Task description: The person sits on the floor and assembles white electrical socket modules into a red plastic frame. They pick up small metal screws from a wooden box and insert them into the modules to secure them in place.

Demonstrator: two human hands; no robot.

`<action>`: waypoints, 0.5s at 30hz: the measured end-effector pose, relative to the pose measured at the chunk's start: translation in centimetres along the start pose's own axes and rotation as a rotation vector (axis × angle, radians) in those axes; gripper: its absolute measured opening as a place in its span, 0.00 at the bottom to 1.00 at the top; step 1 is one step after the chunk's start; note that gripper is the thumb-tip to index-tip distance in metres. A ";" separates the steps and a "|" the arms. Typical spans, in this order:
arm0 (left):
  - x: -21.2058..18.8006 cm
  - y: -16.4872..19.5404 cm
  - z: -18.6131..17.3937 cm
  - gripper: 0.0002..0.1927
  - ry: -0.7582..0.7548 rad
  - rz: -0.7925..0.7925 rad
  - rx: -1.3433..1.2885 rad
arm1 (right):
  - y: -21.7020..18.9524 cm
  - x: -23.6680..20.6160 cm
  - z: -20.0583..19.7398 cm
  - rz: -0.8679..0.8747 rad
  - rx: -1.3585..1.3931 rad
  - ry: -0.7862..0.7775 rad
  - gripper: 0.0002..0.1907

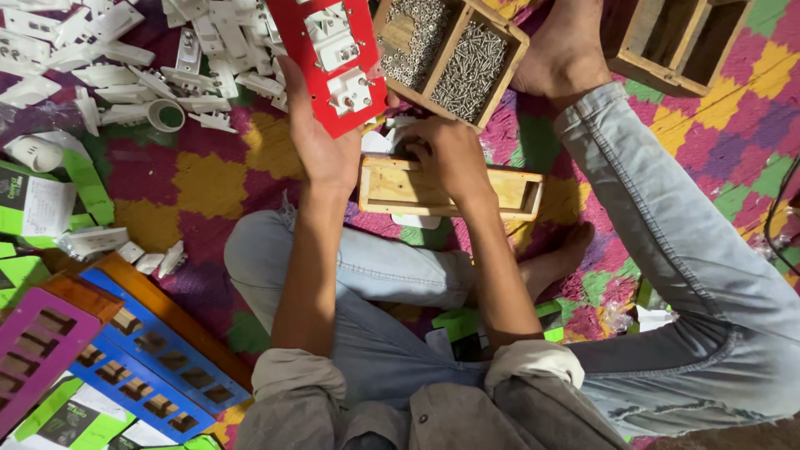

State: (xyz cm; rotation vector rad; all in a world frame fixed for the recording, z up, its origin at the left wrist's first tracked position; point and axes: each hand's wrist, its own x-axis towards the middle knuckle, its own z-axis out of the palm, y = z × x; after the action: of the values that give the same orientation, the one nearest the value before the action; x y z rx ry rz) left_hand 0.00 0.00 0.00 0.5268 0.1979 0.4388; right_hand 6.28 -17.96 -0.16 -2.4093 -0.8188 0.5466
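A flat red rectangular panel carrying white plastic switch and socket modules is tilting upward, lifted above the colourful mat. A shallow light wooden rectangular frame is lying flat just below it, its long side running left to right.

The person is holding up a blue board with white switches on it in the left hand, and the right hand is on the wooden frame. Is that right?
Not quite. The board in the left hand is red, not blue; the head view shows it. It does carry white switches, and the right hand does rest on the wooden frame. The blue boards lie apart on the floor.
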 end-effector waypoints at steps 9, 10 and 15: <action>0.0 0.1 -0.1 0.34 0.005 -0.039 -0.047 | -1.7 0.1 -0.1 0.016 0.093 -0.025 0.11; 0.1 0.0 -0.1 0.34 0.018 -0.040 -0.055 | -1.7 0.3 0.2 0.014 0.074 -0.009 0.12; 0.0 -0.2 -0.2 0.32 0.014 -0.029 -0.064 | -1.6 0.2 1.5 0.116 0.053 0.008 0.15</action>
State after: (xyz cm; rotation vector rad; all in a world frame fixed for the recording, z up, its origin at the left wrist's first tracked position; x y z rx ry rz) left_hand 0.00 -0.06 -0.29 0.4580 0.2036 0.4193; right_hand 4.98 -16.24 -0.38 -2.4195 -0.6563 0.5951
